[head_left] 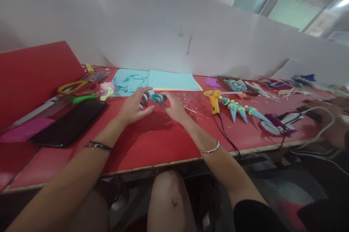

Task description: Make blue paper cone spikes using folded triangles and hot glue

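A rolled piece of light blue paper [156, 98] is pinched in my right hand [174, 107], its spiral end turned to the left. Beside it, my left hand [134, 106] has its thumb and fingers apart, the fingertips close to the roll; whether they touch it I cannot tell. A bit of blue shows behind the left fingers. Beyond my hands, blue paper sheets [173, 80] lie against the white wall, and cut blue paper pieces [133, 83] are piled on another sheet.
A yellow glue gun [213, 101] and blue paper cones with yellow trim [240, 110] are to the right. On the left lie a black phone [71, 123] and scissors [72, 88]. A wooden tray [225, 83] stands behind. Another person's hand [331, 115] is at far right.
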The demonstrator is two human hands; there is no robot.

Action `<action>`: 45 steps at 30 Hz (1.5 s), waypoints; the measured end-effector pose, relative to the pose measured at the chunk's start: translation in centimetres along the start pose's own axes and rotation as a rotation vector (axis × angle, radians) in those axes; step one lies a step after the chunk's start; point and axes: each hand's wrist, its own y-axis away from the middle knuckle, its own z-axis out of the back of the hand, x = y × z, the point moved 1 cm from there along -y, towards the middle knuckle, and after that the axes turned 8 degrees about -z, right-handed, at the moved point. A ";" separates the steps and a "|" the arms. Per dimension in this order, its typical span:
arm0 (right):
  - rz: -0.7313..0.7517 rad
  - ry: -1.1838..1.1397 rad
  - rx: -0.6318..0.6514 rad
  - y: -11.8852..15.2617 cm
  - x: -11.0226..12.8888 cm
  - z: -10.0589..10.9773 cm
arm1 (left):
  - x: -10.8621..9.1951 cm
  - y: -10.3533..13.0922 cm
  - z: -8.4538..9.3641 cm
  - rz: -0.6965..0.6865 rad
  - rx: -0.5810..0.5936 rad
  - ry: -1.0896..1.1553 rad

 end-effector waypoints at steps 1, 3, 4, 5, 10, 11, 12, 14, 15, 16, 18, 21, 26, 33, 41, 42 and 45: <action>-0.013 0.017 0.016 0.0 -0.1 0.0 | -0.3 0.0 0.1 0.010 -0.002 -0.032; -0.022 0.055 0.045 0.1 -0.2 -0.1 | -0.6 -0.1 0.2 0.043 -0.008 -0.103; -0.023 0.076 0.055 0.1 -0.2 -0.2 | -0.6 -0.2 0.2 0.064 -0.013 -0.120; -0.023 0.096 0.064 0.2 -0.2 -0.2 | -0.6 -0.2 0.1 0.082 -0.019 -0.121; -0.091 0.192 0.138 0.5 0.1 -0.1 | 0.1 -0.4 -0.3 0.082 -0.030 -0.069; -0.114 0.210 0.149 0.5 0.1 0.0 | 0.2 -0.4 -0.4 0.073 -0.024 -0.066; -0.136 0.231 0.155 0.6 0.2 0.0 | 0.2 -0.4 -0.5 0.064 -0.017 -0.060; -0.164 0.279 0.160 0.6 0.1 0.1 | 0.3 -0.4 -0.6 0.052 -0.002 -0.041; -0.171 0.304 0.157 0.5 0.1 0.1 | 0.2 -0.4 -0.7 0.047 0.004 -0.033; -0.175 0.323 0.154 0.5 0.1 0.1 | 0.2 -0.4 -0.7 0.043 0.009 -0.026; -0.177 0.346 0.152 0.5 0.1 0.1 | 0.2 -0.5 -0.7 0.038 0.015 -0.019; -0.187 0.346 0.159 0.5 0.1 0.0 | 0.1 -0.5 -0.7 0.035 0.021 -0.007; -0.203 0.315 0.166 0.5 0.1 -0.2 | -0.2 -0.5 -0.7 0.068 0.033 0.025; -0.238 0.302 0.161 0.6 0.3 -0.3 | -0.1 -0.5 -1.1 0.079 0.024 0.082; -0.240 0.358 0.180 0.7 0.6 -0.2 | -0.4 -0.6 -1.2 0.067 0.025 0.060; -0.236 0.363 0.181 0.6 0.6 -0.2 | -0.4 -0.6 -1.2 0.068 0.025 0.064; -0.241 0.374 0.178 0.6 0.6 -0.3 | -0.4 -0.6 -1.3 0.072 0.024 0.078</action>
